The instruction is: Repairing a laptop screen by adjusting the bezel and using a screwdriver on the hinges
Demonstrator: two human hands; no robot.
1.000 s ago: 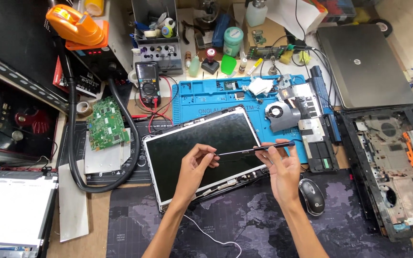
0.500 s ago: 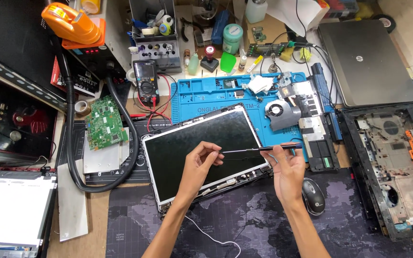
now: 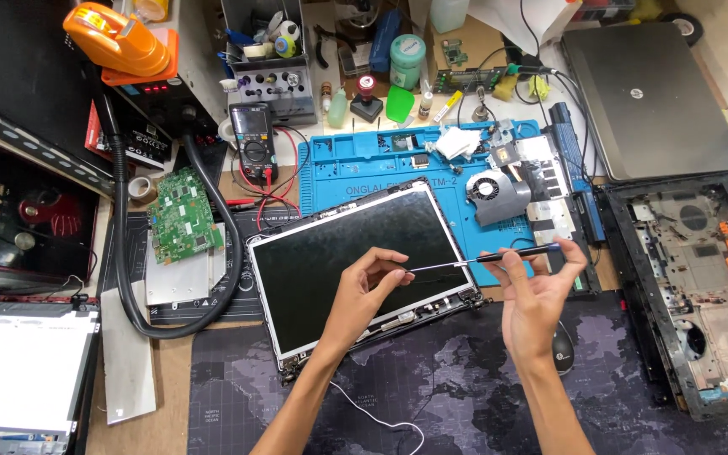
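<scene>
Both hands hold a screwdriver above a laptop screen panel.
The left hand [image 3: 364,291] pinches the tip of the screwdriver [image 3: 482,259], the right hand [image 3: 537,295] grips its black handle, over the laptop screen panel [image 3: 343,253].

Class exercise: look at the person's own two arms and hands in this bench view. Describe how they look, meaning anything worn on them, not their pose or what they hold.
Both forearms come in bare from the bottom edge, with no sleeves in view. The left hand and right hand wear no gloves, and no watch, ring or wristband can be seen. The fingers are slim, with short nails.

Head camera—looking steeply down; workbench [image 3: 212,337] close.
</scene>
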